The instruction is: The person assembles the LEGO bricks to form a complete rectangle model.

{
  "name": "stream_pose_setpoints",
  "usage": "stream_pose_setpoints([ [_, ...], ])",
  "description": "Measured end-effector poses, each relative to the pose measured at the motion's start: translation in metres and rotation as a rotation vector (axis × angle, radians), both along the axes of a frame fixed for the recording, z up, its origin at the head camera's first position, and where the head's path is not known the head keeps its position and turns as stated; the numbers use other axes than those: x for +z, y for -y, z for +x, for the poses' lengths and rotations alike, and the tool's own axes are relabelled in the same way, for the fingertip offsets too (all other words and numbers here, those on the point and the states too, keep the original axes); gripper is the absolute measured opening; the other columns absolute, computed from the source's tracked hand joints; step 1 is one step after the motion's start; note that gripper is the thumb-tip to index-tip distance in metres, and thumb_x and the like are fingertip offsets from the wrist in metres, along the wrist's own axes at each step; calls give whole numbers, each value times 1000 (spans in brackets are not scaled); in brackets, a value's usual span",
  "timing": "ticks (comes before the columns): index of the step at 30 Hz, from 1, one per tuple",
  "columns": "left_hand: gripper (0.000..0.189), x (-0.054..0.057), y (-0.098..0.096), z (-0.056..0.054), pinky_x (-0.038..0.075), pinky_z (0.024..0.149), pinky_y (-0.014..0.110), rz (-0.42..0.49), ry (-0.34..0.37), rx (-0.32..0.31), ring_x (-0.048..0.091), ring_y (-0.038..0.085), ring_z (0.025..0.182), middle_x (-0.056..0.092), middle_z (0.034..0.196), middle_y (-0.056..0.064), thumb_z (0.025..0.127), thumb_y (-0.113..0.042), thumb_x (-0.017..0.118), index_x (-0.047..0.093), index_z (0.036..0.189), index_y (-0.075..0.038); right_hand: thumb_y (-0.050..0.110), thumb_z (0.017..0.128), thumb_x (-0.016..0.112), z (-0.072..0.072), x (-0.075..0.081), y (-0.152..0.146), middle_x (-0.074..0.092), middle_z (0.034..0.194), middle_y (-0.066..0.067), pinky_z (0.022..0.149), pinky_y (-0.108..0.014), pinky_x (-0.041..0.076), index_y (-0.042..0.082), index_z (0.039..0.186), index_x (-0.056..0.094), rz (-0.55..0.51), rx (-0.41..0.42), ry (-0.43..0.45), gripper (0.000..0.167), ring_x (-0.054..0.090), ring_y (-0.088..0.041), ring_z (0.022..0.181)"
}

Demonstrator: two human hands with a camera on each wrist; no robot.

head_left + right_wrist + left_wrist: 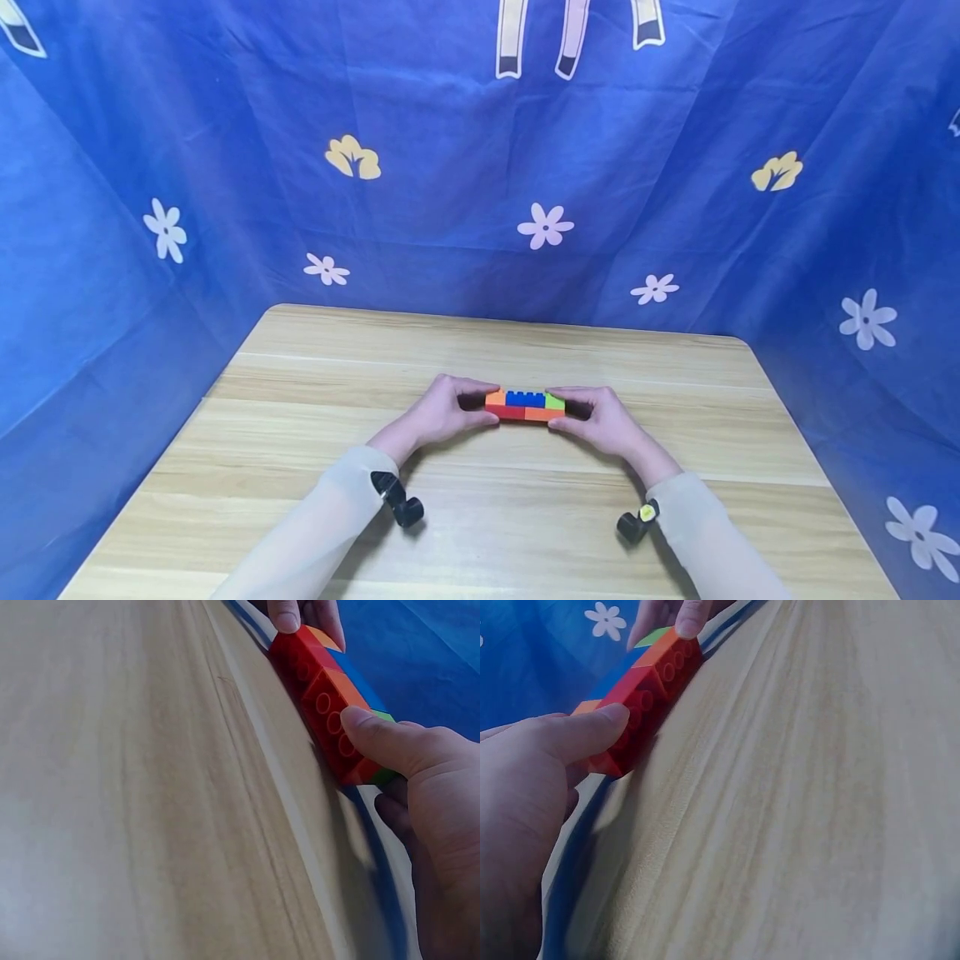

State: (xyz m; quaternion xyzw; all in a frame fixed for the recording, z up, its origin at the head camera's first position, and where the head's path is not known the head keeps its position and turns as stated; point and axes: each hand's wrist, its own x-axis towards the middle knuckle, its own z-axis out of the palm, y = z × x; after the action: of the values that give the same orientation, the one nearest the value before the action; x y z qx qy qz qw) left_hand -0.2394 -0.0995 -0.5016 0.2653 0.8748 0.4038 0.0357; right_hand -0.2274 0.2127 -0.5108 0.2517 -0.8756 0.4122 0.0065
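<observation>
Two joined layers of toy building bricks form a short bar near the middle of the table. Toward me are a red brick (510,412) and an orange brick (545,413), their hollow undersides facing me in the wrist views. Behind them sit a smaller orange brick (496,399), a studded blue brick (526,399) and a green brick (555,402). My left hand (442,408) pinches the bar's left end, its thumb on the red brick. At the other end my right hand (450,787) pinches it, thumb against the orange brick's underside.
A light wood-grain table (480,517) lies under both hands. Blue cloth (450,183) with printed flowers hangs behind it and along both sides. Small black wrist cameras (405,504) stick out from the sleeve cuffs.
</observation>
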Motion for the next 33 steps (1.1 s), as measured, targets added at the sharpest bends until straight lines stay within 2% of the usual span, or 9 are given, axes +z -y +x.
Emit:
stream_pose_setpoints([
  [8, 52, -1, 0, -6, 42, 95, 30, 46, 35, 4, 55, 5, 109, 63, 110, -15, 70, -45, 79, 64, 118, -33, 43, 72, 77, -4, 1, 0, 60, 117, 19, 100, -39, 38, 33, 118, 65, -13, -14, 29, 48, 52, -7, 114],
  [15, 53, -3, 0, -9, 43, 94, 29, 62, 31, 0, 56, 7, 108, 65, 109, -12, 68, -48, 78, 65, 116, -30, 43, 72, 78, -7, 0, 0, 62, 114, 18, 99, -37, 39, 34, 115, 66, -41, -24, 49, 46, 53, -6, 113],
  [22, 53, -3, -1, -10, 43, 92, 25, 61, 46, 29, 55, 1, 106, 65, 106, -16, 67, -52, 78, 66, 114, -31, 43, 72, 78, -9, 1, 0, 61, 113, 20, 99, -35, 39, 36, 115, 66, -26, -39, 83, 44, 52, -5, 113],
  [33, 51, -6, 0, -12, 43, 94, 29, 73, 72, 30, 56, 5, 107, 65, 107, -14, 70, -51, 76, 67, 115, -28, 47, 72, 76, -12, -2, -1, 62, 116, 12, 97, -41, 40, 35, 114, 66, -50, -27, 108, 45, 54, -12, 112],
])
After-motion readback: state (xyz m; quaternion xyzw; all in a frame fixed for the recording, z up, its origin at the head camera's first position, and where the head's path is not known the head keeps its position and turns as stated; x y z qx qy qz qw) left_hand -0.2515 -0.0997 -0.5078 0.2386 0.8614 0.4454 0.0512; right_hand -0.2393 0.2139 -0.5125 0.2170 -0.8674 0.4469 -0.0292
